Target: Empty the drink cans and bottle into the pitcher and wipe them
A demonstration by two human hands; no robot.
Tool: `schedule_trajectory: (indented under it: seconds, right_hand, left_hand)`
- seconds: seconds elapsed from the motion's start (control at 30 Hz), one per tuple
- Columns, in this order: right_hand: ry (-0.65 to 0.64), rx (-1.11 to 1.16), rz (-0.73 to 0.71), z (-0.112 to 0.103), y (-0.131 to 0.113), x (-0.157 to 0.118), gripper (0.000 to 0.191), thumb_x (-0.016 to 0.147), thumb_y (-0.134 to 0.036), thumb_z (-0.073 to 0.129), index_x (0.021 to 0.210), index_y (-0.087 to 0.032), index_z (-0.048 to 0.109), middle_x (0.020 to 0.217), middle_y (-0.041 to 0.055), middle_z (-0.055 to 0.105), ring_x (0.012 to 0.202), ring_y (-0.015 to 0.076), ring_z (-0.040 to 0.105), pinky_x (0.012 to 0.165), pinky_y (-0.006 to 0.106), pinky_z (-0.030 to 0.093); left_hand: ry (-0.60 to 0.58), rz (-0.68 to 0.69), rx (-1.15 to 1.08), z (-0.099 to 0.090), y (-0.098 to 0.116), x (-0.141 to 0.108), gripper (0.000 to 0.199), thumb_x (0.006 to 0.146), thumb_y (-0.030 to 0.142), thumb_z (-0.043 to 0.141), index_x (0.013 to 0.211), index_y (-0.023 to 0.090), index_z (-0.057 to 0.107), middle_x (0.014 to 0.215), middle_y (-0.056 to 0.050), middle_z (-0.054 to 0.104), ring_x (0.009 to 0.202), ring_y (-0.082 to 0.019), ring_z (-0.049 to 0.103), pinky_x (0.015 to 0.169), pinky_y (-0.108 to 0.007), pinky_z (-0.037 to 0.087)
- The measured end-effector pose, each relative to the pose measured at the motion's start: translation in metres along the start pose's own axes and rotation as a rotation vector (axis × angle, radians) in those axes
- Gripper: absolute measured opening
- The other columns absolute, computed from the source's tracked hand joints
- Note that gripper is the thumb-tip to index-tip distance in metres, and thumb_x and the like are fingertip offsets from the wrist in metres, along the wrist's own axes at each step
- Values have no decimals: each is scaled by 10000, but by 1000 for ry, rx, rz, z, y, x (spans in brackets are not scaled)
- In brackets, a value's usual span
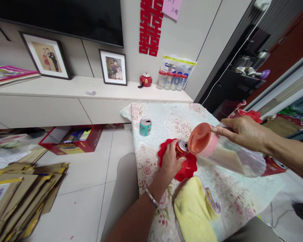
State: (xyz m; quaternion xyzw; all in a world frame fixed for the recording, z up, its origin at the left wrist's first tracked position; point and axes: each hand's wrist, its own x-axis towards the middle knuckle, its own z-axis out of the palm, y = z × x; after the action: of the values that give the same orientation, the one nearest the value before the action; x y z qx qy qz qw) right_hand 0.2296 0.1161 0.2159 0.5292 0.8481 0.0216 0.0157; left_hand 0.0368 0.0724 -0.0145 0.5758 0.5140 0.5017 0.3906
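Observation:
My left hand (170, 160) is wrapped around an open red drink can (183, 147), which stands over a red scalloped plate (186, 171). In my right hand (244, 131) is a clear plastic jug (227, 158) with an orange-pink lid (200, 137). The jug lies tilted almost sideways, its lid end close to the can's top. Something pale shows inside the jug. I cannot make out any stream between lid and can. Nearby on the table stands an opened green can (145, 127). A folded yellow towel (195, 208) lies in front of the plate.
A floral tablecloth (166, 116) covers the table. Behind it, a low white cabinet (73, 89) bears picture frames, a red pot (145, 80) and red-lidded jars (170, 80). Flattened cardboard (27, 191) and a red box (72, 139) lie on the floor at left.

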Motion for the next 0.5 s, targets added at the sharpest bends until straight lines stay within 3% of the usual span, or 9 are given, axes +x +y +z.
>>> schedule_trajectory:
  seconds: [0.5]
  right_hand:
    - [14, -5, -14, 1, 1, 2, 683, 905, -822, 276, 638, -244, 521, 522, 5, 531, 506, 164, 478, 562, 327, 306]
  left_hand:
    - [-3, -3, 6, -1, 1, -1, 771, 686, 75, 733, 1390, 206, 448, 1376, -122, 570, 1308, -282, 543, 1121, -436, 453]
